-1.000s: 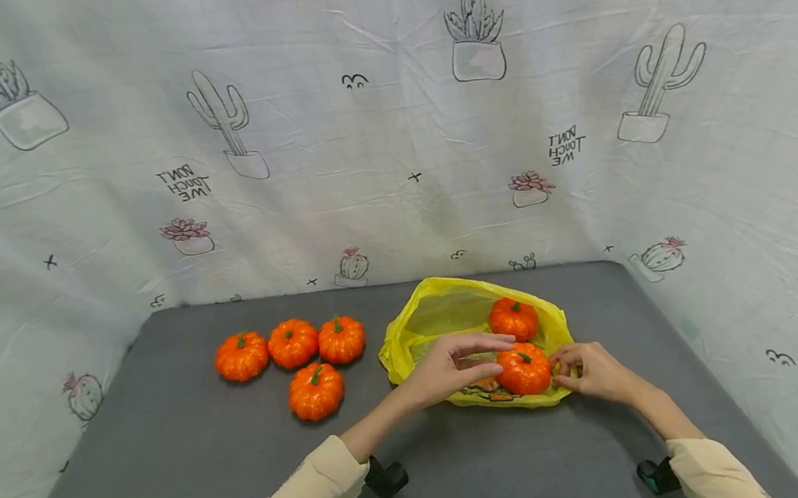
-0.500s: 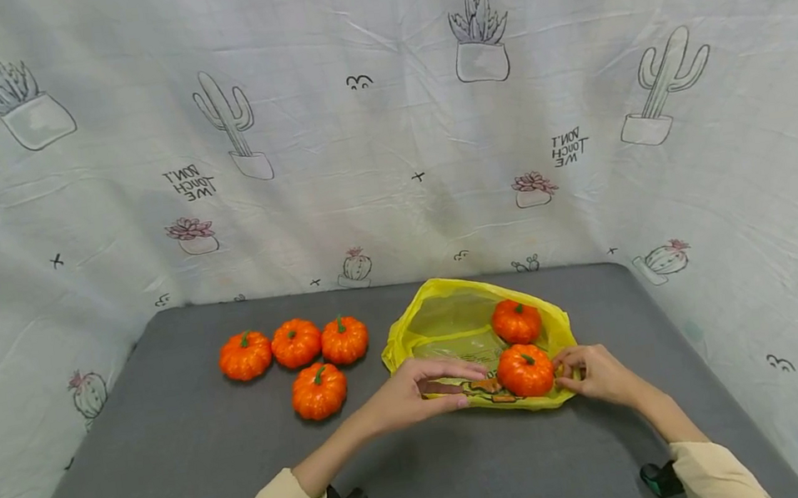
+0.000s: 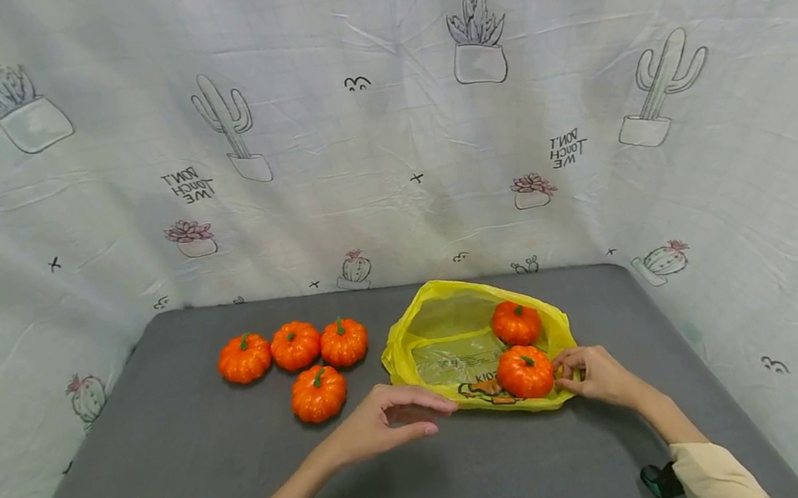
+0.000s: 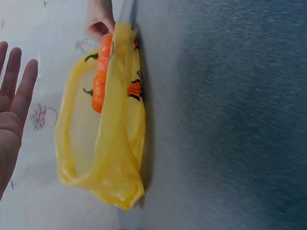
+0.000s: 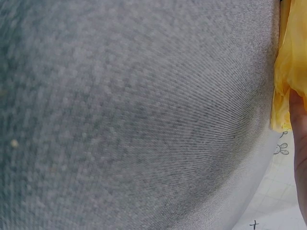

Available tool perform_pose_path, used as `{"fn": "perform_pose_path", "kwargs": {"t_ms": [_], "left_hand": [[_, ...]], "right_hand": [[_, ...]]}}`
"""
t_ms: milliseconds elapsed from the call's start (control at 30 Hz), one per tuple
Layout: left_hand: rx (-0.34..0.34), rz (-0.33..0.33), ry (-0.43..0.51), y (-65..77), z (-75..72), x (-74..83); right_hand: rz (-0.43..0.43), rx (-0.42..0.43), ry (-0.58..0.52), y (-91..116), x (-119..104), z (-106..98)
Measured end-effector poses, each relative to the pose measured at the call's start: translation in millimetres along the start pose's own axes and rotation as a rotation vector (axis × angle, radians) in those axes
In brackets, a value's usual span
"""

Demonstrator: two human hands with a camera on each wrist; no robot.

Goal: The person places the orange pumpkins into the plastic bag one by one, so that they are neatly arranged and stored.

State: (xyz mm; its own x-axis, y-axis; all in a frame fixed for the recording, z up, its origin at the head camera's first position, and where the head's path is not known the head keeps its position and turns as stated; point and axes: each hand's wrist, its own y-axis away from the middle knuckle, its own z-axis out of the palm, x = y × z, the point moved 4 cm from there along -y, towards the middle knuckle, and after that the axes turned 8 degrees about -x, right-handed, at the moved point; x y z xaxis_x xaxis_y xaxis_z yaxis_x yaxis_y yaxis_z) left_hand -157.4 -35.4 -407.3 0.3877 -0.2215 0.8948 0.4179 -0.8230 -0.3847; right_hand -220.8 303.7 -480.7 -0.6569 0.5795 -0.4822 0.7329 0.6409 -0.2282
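Observation:
A yellow plastic bag [image 3: 415, 373] lies with its mouth spread wide on the grey table. Two small orange pumpkins sit inside its right part, one pumpkin [image 3: 516, 323] behind the other pumpkin [image 3: 525, 372]. My right hand [image 3: 597, 376] pinches the bag's rim at the right, beside the front pumpkin. In the right wrist view one finger [image 5: 298, 124] shows against the yellow plastic. My left hand [image 3: 384, 426] hovers in front of the bag's left side, fingers apart and holding nothing; the left wrist view shows its fingers [image 4: 23, 91] extended.
Several more pumpkins stand left of the bag: one pumpkin [image 3: 319, 394] in front, the others in a row behind, including a pumpkin [image 3: 244, 358] at the far left. A white printed cloth [image 3: 322, 124] hangs behind the grey table [image 3: 170, 464].
My left hand has drawn back from the front pumpkin, leftward and toward me, out over the table. The right hand keeps its place on the bag's rim, and both pumpkins stay inside.

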Motion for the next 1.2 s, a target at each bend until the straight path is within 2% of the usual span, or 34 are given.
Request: {"fn": "perform_pose_path", "kwargs": {"t_ms": [300,600,867,1067,1200], "left_hand": [[0.043,0.012,0.014,33.5,-1.5,3.1],[0.117,-0.013,0.055,64.7,-0.2,3.6],[0.207,-0.061,0.085,85.3,1.6,-7.3],[0.260,-0.123,0.097,98.2,-12.7,-15.3],[0.272,-0.135,0.074,107.8,-23.9,-17.0]], "right_hand": [[0.012,-0.003,-0.003,0,1,2],[0.014,-0.002,0.007,0,1,2],[0.038,-0.015,0.001,2,1,-1],[0.063,-0.019,-0.004,2,2,0],[0.053,-0.011,-0.004,0,2,0]]}}
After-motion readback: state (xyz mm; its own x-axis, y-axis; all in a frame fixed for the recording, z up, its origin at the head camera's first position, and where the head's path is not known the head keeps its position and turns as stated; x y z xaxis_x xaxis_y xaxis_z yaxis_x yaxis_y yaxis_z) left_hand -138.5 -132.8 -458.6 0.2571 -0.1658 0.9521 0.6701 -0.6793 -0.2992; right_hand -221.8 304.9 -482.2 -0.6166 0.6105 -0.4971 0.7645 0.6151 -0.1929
